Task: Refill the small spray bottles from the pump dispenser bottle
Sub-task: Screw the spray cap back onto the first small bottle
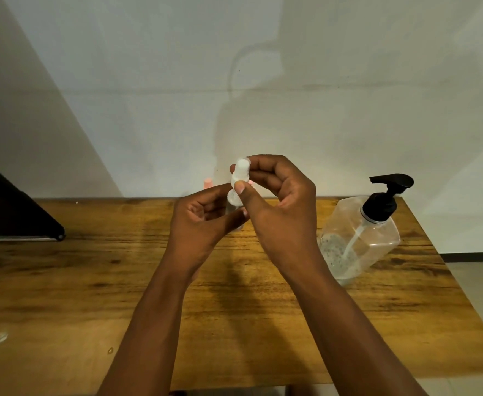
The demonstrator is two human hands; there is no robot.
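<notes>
Both forearms reach in over the wooden table [91, 281]. The left hand [203, 221] curls around the clear body of a small spray bottle [236, 195], holding it upright above the tabletop. The right hand [274, 195] pinches the bottle's white top [241, 167] between thumb and fingertips. Off to the right, the pump bottle [360, 232] stands on the table, black pump on, little liquid at the bottom. Behind the hands, by the wall, a pink cap [207, 183] peeks out.

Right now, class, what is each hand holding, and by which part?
One small clear spray bottle: left hand holds its body, right hand its white top.
</notes>
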